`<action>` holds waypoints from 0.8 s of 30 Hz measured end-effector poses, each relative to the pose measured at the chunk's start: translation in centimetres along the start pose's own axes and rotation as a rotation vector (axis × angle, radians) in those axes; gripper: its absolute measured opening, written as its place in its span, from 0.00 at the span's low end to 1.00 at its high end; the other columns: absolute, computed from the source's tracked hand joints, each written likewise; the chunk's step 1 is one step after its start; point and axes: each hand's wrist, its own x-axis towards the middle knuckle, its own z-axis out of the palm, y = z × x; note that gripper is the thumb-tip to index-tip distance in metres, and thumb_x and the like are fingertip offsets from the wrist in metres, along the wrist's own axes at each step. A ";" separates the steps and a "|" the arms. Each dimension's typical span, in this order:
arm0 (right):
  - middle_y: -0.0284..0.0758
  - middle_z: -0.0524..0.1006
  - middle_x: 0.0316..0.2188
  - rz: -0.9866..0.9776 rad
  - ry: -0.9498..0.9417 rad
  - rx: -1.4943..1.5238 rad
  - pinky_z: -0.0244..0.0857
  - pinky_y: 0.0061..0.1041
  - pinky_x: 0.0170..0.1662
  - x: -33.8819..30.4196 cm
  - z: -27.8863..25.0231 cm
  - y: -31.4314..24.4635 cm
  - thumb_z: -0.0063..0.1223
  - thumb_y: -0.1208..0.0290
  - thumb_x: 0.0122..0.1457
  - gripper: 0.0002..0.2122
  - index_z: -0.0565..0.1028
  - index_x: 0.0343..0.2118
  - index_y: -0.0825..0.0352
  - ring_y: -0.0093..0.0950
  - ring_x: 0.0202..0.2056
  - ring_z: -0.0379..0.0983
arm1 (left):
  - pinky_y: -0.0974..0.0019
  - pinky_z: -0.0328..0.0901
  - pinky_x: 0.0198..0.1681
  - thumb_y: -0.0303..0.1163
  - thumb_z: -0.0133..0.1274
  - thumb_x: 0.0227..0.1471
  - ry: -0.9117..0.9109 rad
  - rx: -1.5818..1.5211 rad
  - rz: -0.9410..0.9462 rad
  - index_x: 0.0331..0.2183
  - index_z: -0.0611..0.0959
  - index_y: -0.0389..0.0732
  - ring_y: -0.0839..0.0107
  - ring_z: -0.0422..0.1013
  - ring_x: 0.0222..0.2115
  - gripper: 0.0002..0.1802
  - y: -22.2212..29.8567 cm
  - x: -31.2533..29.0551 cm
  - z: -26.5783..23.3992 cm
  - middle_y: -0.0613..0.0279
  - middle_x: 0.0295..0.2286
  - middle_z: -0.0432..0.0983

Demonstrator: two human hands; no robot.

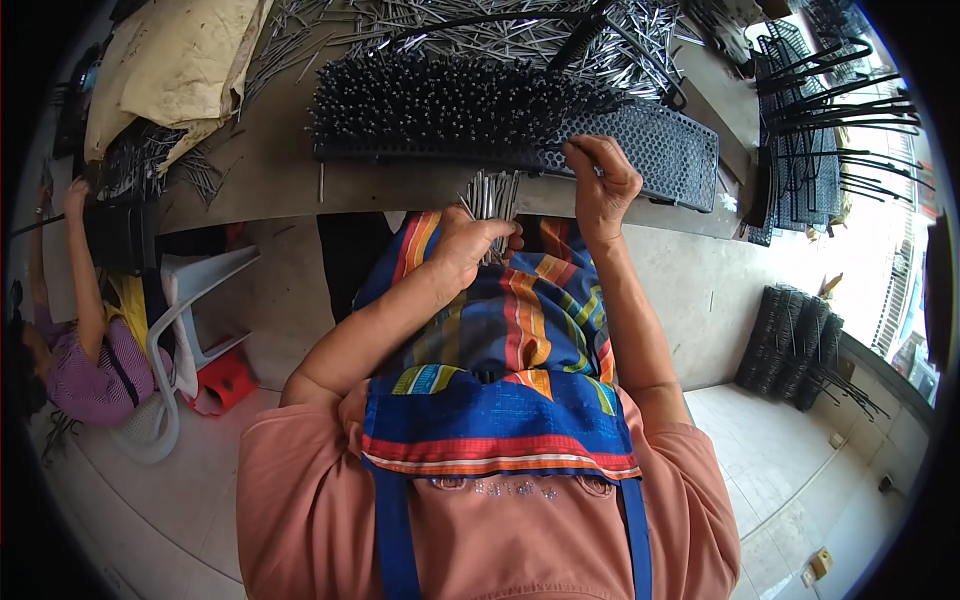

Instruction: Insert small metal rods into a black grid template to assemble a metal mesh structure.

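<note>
My left hand (466,247) is closed round a bundle of thin silver metal rods (491,194), held upright over my lap at the table's front edge. A long black perforated rack (672,152) lies in front of me. Dark-looking rods with shiny tips (430,105) stand densely in its left and middle part, while open holes show at the right. At the border between the two, my right hand (608,182) is pinched shut over the rack's near side. Whatever sits between its fingertips is too small to make out.
Loose metal rods (470,38) are heaped behind the rack, beside a black bar frame (580,42). Brownish sheeting (185,70) lies at the far left. Stacked black racks (805,180) with long handles stand right. A co-worker in purple (100,375) sits left by a grey chair (165,350).
</note>
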 end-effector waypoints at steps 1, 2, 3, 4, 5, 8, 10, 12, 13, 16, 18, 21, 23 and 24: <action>0.33 0.78 0.27 -0.014 -0.010 -0.027 0.67 0.16 0.30 -0.1 0.1 0.0 0.59 0.86 0.50 0.05 0.79 0.30 0.71 0.18 0.27 0.74 | 0.63 0.73 0.20 0.17 0.57 0.45 0.002 -0.003 0.000 0.30 0.80 0.30 0.62 0.78 0.23 0.06 -0.1 0.0 -0.2 0.51 0.25 0.80; 0.33 0.78 0.27 -0.029 -0.020 -0.055 0.68 0.17 0.31 -0.1 0.3 -0.2 0.59 0.86 0.49 0.05 0.80 0.30 0.71 0.18 0.27 0.74 | 0.62 0.73 0.21 0.16 0.57 0.45 -0.006 0.000 0.016 0.30 0.80 0.29 0.62 0.78 0.23 0.06 -0.1 0.0 -0.4 0.50 0.25 0.80; 0.33 0.78 0.27 -0.030 -0.023 -0.055 0.68 0.17 0.31 -0.1 0.5 -0.4 0.59 0.86 0.49 0.05 0.80 0.30 0.71 0.18 0.27 0.74 | 0.62 0.73 0.21 0.16 0.57 0.44 -0.014 0.003 0.032 0.30 0.80 0.29 0.62 0.78 0.23 0.06 -0.1 0.0 -0.5 0.50 0.25 0.80; 0.34 0.78 0.26 -0.009 -0.051 -0.099 0.67 0.18 0.30 0.0 0.7 -0.7 0.61 0.84 0.48 0.06 0.79 0.30 0.70 0.20 0.26 0.74 | 0.62 0.73 0.21 0.16 0.57 0.44 -0.013 0.001 0.032 0.30 0.80 0.29 0.62 0.78 0.23 0.06 -0.1 0.0 -0.5 0.50 0.25 0.80; 0.35 0.77 0.25 0.012 -0.079 -0.143 0.66 0.19 0.29 0.1 0.9 -1.1 0.62 0.83 0.47 0.06 0.79 0.29 0.70 0.22 0.25 0.74 | 0.61 0.74 0.22 0.16 0.56 0.44 -0.002 -0.021 0.036 0.30 0.80 0.29 0.62 0.78 0.23 0.06 0.1 -0.1 -0.4 0.50 0.25 0.80; 0.35 0.77 0.25 0.057 -0.030 -0.146 0.66 0.20 0.28 0.1 1.3 -1.9 0.63 0.82 0.47 0.06 0.80 0.29 0.69 0.24 0.24 0.74 | 0.60 0.74 0.22 0.16 0.56 0.44 0.000 -0.051 0.022 0.30 0.80 0.29 0.61 0.78 0.23 0.06 0.3 0.0 -0.5 0.49 0.25 0.80; 0.35 0.77 0.26 0.036 -0.028 -0.144 0.66 0.21 0.28 -0.1 1.3 -1.1 0.63 0.82 0.47 0.06 0.80 0.29 0.69 0.25 0.24 0.74 | 0.60 0.74 0.22 0.16 0.56 0.43 -0.011 -0.059 0.004 0.30 0.80 0.29 0.61 0.77 0.22 0.06 0.2 0.0 -0.6 0.49 0.25 0.80; 0.35 0.77 0.26 0.019 -0.022 -0.144 0.66 0.22 0.28 0.0 1.2 -0.8 0.63 0.81 0.47 0.06 0.80 0.30 0.69 0.27 0.24 0.75 | 0.60 0.73 0.21 0.16 0.55 0.43 -0.003 -0.080 -0.020 0.30 0.80 0.29 0.61 0.77 0.22 0.06 0.2 0.0 -0.6 0.48 0.25 0.80; 0.35 0.78 0.26 -0.013 -0.057 -0.232 0.68 0.20 0.29 0.2 1.1 -0.8 0.63 0.82 0.47 0.06 0.80 0.30 0.69 0.25 0.25 0.76 | 0.60 0.73 0.21 0.16 0.55 0.43 -0.003 -0.080 -0.021 0.30 0.80 0.29 0.61 0.77 0.22 0.06 0.3 -0.1 -0.6 0.48 0.25 0.80; 0.34 0.78 0.26 -0.052 -0.141 -0.350 0.69 0.19 0.29 0.6 1.0 -1.3 0.62 0.82 0.47 0.06 0.80 0.30 0.70 0.24 0.26 0.77 | 0.61 0.73 0.22 0.16 0.56 0.43 -0.006 -0.101 0.006 0.29 0.81 0.29 0.61 0.77 0.22 0.06 0.4 -0.4 -0.7 0.48 0.25 0.80; 0.35 0.78 0.26 -0.069 -0.190 -0.376 0.69 0.19 0.29 0.8 1.2 -1.4 0.62 0.82 0.48 0.06 0.80 0.30 0.70 0.25 0.25 0.77 | 0.62 0.73 0.23 0.17 0.56 0.43 -0.022 -0.124 -0.010 0.29 0.81 0.29 0.62 0.77 0.23 0.06 0.4 -0.2 -1.0 0.49 0.25 0.80; 0.36 0.76 0.25 -0.010 -0.107 -0.256 0.68 0.27 0.28 0.2 1.3 -1.1 0.60 0.80 0.49 0.05 0.80 0.30 0.66 0.32 0.24 0.76 | 0.62 0.73 0.24 0.18 0.56 0.43 -0.044 -0.139 -0.019 0.31 0.81 0.31 0.62 0.77 0.23 0.08 0.3 -0.3 -1.2 0.51 0.26 0.80; 0.35 0.75 0.24 -0.013 -0.076 -0.240 0.67 0.27 0.27 -0.1 1.1 -0.7 0.61 0.79 0.50 0.05 0.80 0.31 0.65 0.32 0.24 0.76 | 0.62 0.73 0.24 0.17 0.55 0.43 -0.060 -0.135 0.005 0.32 0.81 0.32 0.63 0.77 0.23 0.09 0.5 -0.6 -0.9 0.51 0.26 0.80; 0.35 0.75 0.24 -0.010 -0.075 -0.242 0.67 0.27 0.27 -0.1 1.0 -0.7 0.61 0.79 0.50 0.05 0.80 0.31 0.65 0.32 0.24 0.76 | 0.62 0.73 0.24 0.17 0.55 0.43 -0.077 -0.130 0.029 0.33 0.81 0.32 0.63 0.77 0.23 0.10 0.7 -0.8 -0.8 0.51 0.26 0.80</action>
